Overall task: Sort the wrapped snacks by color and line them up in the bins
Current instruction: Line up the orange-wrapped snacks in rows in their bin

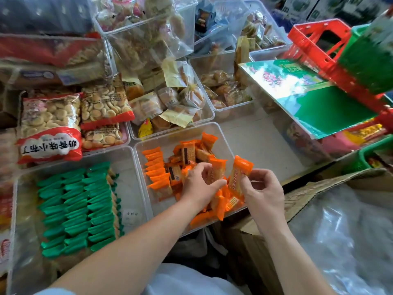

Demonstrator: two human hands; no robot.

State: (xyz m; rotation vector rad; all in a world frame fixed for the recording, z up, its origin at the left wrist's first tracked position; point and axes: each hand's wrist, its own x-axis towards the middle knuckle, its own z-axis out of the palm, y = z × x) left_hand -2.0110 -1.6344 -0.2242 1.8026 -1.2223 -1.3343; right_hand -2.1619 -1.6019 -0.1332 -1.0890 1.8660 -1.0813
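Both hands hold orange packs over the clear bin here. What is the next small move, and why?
Probably the left hand should stand its orange pack at the near end of the tidy row along the bin's left wall. That row stops short of the near wall, a loose pile lies beside it, and the right hand holds a second pack ready.

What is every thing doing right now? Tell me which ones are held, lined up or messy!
left hand: pinches the first orange pack
right hand: pinches the second orange pack, upright
green snacks: lined up in neat rows
green bin: partly filled, right side bare
orange row: lined up at the bin's left
orange pile: loose, jumbled
orange bin: partly sorted
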